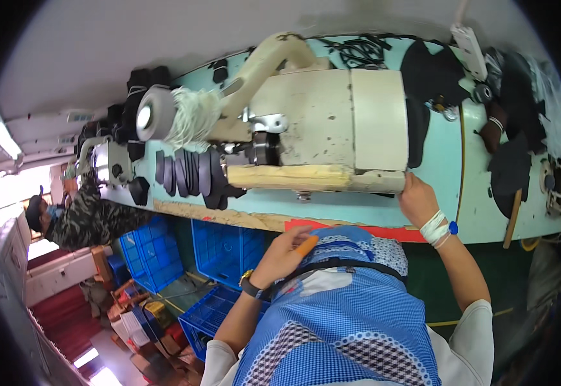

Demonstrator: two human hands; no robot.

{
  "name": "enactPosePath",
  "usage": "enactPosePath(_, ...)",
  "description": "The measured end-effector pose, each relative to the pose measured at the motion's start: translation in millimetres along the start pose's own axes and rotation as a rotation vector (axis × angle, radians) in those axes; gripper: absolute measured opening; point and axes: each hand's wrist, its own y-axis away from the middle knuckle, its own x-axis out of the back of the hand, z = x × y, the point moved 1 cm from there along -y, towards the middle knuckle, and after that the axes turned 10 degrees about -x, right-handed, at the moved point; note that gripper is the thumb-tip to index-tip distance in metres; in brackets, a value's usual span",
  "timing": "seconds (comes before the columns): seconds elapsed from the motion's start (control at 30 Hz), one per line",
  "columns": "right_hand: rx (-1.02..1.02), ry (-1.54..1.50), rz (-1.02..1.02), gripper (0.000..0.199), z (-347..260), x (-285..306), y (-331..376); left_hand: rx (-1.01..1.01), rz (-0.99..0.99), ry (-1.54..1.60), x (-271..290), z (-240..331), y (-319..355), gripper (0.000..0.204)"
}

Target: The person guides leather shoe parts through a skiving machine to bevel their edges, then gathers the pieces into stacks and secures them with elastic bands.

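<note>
My left hand (pixel 285 256) hangs over my lap at the table's front edge, fingers stretched out, an orange cover on one digit, holding nothing. At the front right corner of a cream sewing machine (pixel 316 116), my right hand (pixel 418 201) has its fingers curled against the housing; what they grip, if anything, is hidden. White string and a blue disc circle that wrist. A worn yellowish bar (pixel 290 176) runs along the machine's front. Left of it, dark curved fabric pieces (pixel 193 174) lie in a row. A cone of white thread (pixel 193 119) stands behind them.
Blue plastic crates (pixel 229 254) stand below the table's front left. Dark cut pieces (pixel 431 67) and a wooden-handled tool (pixel 513 219) lie on the right. A person in camouflage (pixel 93 219) sits by another machine (pixel 112 162) at far left. Boxes (pixel 155 347) are piled lower left.
</note>
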Motion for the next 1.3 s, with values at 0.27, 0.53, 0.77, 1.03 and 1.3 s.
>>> enactPosePath(0.27, 0.004, -0.081, -0.225, 0.032, 3, 27, -45, -0.022, 0.036, -0.037, -7, -10, 8, 0.042)
enactPosePath(0.53, -0.132, -0.098, 0.111, 0.03, 6, -11, -20, -0.09, 0.027, -0.095, -3, -19, 0, 0.043)
enactPosePath(0.77, -0.056, -0.143, -0.156, 0.037, 24, 1, -38, -0.151, 0.037, -0.139, -7, -29, -4, 0.039)
enactPosePath(1.03, -0.126, -0.234, -0.141, 0.043, 14, 9, -37, -0.146, 0.065, -0.142, -9, -27, -4, 0.037)
enactPosePath(1.3, -0.198, -0.195, -0.934, 0.064, 2, 43, -85, -0.149, 0.048, -0.158, -10, -22, -7, 0.035)
